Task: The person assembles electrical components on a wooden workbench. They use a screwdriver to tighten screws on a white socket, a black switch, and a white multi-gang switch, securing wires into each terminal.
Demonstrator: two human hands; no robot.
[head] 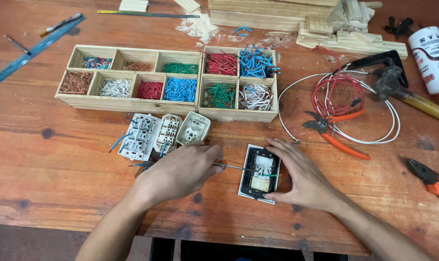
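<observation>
A black-framed electrical switch module (pixel 259 173) lies face down on the wooden table, showing its white terminal block. My right hand (pixel 300 175) rests against its right side, fingers spread, steadying it. My left hand (pixel 182 170) is closed around a screwdriver (pixel 235 167) whose thin metal shaft reaches right to the module's terminals. A green wire runs along the module's right edge under my fingers.
Three white switch backs (pixel 164 132) with blue wires lie left of the module. Behind stand wooden compartment trays (pixel 132 103) of coloured wire pieces. Orange-handled cutters (pixel 339 130), coiled red and white wire, a hammer (pixel 408 92), pliers (pixel 432 180), a ruler (pixel 33 50) and wood scraps lie around.
</observation>
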